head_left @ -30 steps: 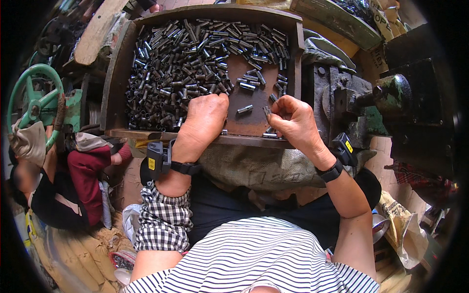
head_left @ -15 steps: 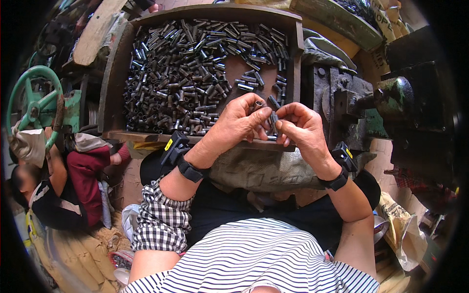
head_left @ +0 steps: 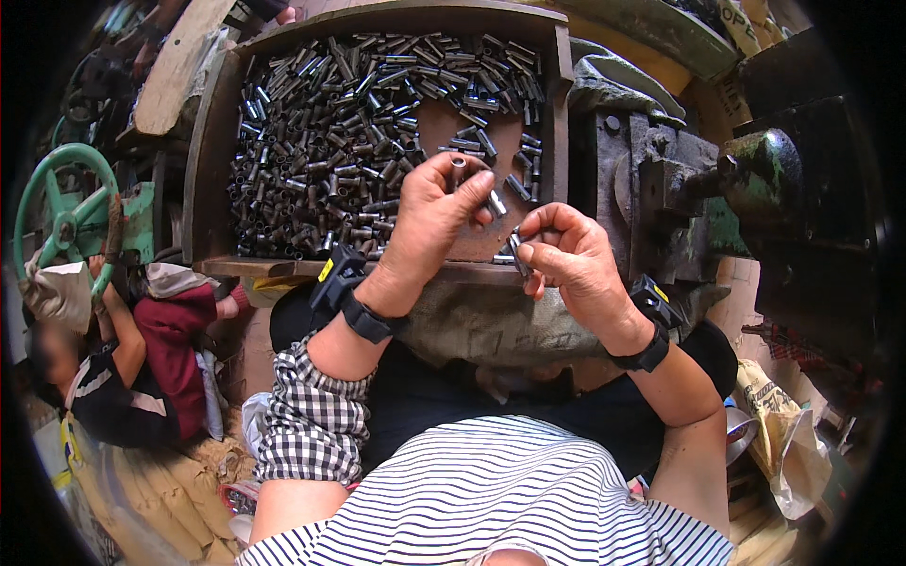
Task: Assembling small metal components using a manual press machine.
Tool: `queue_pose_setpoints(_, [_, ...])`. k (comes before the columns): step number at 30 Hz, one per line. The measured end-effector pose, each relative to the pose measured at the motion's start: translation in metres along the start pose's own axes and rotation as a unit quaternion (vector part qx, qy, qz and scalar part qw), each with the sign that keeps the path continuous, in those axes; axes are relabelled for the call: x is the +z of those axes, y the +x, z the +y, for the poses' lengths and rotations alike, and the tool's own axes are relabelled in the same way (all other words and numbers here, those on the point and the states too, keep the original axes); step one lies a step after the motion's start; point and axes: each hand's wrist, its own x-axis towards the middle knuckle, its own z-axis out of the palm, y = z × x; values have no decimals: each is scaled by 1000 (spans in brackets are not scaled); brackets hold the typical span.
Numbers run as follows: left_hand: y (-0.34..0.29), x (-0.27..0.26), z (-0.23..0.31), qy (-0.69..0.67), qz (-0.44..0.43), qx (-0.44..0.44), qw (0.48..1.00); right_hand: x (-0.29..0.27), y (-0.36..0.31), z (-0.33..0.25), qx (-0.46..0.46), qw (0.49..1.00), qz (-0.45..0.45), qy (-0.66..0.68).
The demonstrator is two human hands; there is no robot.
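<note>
My left hand [head_left: 427,209] is over the near part of a wooden tray [head_left: 209,151], its fingers closed round short metal tubes. The open end of one tube [head_left: 459,166] shows by the forefinger, and a shiny tube [head_left: 495,203] sticks out past the thumb tip. Just right of it, above the tray's near edge, my right hand [head_left: 574,257] pinches another small metal tube [head_left: 515,243] between thumb and fingers. A dense heap of dark and shiny metal tubes [head_left: 326,160] fills the tray's left and far parts. A few loose tubes [head_left: 518,187] lie near my hands.
To the right stands a dark, greasy machine [head_left: 661,189] with a cloth [head_left: 623,85] behind it. At left are a green handwheel [head_left: 66,212] and a seated person [head_left: 113,368]. Grey sacking [head_left: 510,325] hangs below the tray; a torn paper bag [head_left: 774,443] lies lower right.
My hands have come apart: the left has moved left and slightly away from me, the right slightly down. Each keeps hold of metal tubes. The whole view has shifted slightly.
</note>
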Motion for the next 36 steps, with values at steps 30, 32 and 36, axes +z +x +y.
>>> queue_pose_setpoints(30, [-9,2,-6,-102,-79,-137,982,-27,11,-1,-82,993,73,-46])
queue_pose_setpoints(32, [-9,3,-7,-105,-79,-140,981,-26,11,-2,-84,992,77,-50])
queue_pose_setpoints(36, [-11,4,-5,-108,-76,-139,981,-27,12,0,-83,993,70,-35])
